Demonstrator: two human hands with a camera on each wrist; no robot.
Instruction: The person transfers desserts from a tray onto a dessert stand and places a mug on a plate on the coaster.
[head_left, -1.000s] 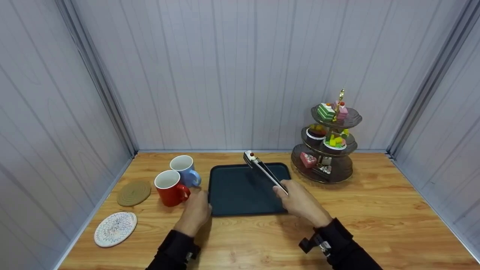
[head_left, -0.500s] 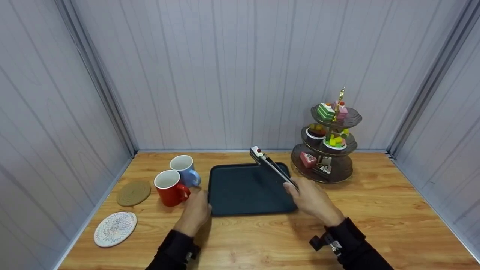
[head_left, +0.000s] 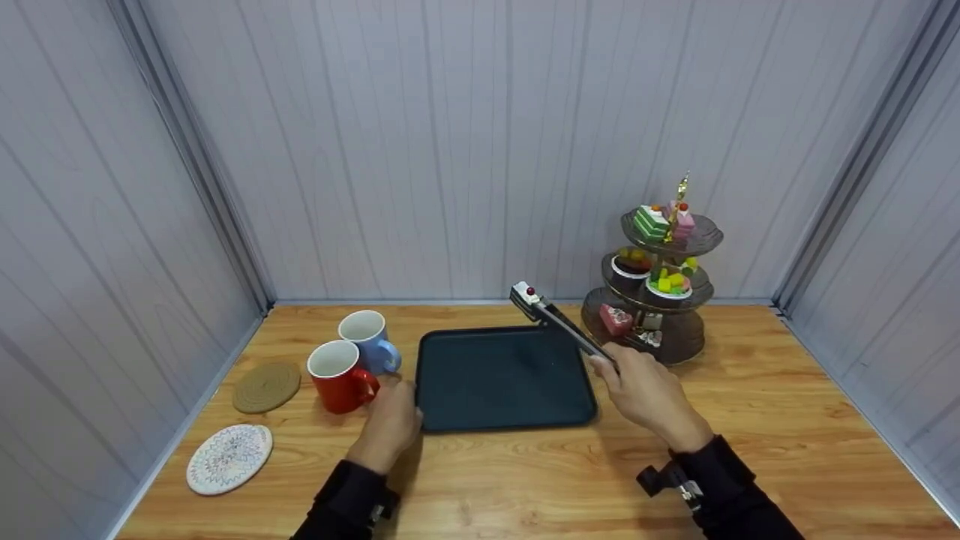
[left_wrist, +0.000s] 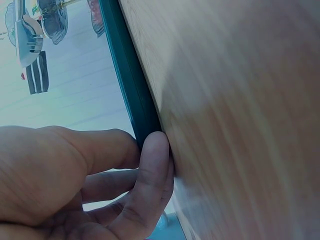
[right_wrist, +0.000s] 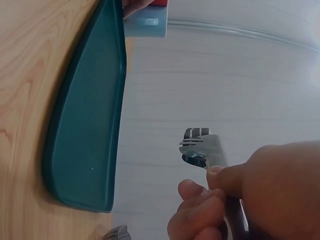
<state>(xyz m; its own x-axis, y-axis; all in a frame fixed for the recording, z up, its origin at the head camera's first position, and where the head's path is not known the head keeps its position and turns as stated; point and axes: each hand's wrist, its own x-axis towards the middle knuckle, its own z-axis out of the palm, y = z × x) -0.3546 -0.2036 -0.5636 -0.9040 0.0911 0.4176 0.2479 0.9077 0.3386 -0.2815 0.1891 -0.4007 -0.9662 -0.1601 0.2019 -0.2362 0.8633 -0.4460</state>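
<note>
My left hand (head_left: 391, 420) pinches the left rim of a dark green tray (head_left: 504, 382) lying on the table; thumb (left_wrist: 107, 145) and fingers close on the rim in the left wrist view. My right hand (head_left: 651, 390) grips metal serving tongs (head_left: 574, 331). Between their fork-like ends is a small toy cake slice (head_left: 523, 292), layered dark and white with a red cherry on top. The tongs hold it up above the tray's back edge. In the right wrist view, the tong ends (right_wrist: 202, 145) cover part of the slice (right_wrist: 197, 132).
A three-tier stand (head_left: 686, 326) with toy cakes is at the right. Left of the tray are a red mug (head_left: 337, 386) and a light blue mug (head_left: 367, 341), near my left hand. A woven coaster (head_left: 266, 386) and a patterned coaster (head_left: 229, 459) lie farther left.
My right hand has moved to the right, carrying the tongs and cake slice right and slightly higher in the head view. The left hand and tray have stayed put.
</note>
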